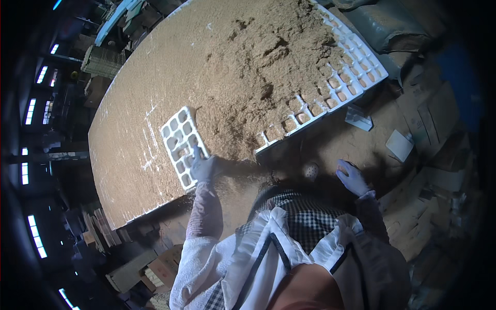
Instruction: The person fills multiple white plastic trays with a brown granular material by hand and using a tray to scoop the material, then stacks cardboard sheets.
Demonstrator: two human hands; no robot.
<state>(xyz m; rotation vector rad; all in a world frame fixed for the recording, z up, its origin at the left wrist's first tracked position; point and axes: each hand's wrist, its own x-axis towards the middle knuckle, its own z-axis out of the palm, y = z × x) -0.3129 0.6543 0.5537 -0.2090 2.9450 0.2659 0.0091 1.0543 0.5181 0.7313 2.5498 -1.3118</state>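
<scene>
My gloved left hand point(203, 167) grips the near right edge of a white tray point(187, 114) with two rows of rounded cells. One finger of it reaches over the cells. The tray lies tilted on a wide layer of brown, sawdust-like grains point(150, 93); some cells look greyish inside. My right hand point(352, 178), also gloved, hangs apart from the table, near my apron, fingers loosely bent and apart, with nothing visible in it. Along the near right edge, white cell trays point(356, 70) show from under the grains, several cells holding pale brown round pieces.
Loose grains form a rough heap point(268, 51) at the far middle. Dark sacks point(387, 28) lie at the far right. On the floor to the right are a white container point(400, 145) and a small white piece point(358, 119). Cardboard boxes point(165, 266) stand at the lower left.
</scene>
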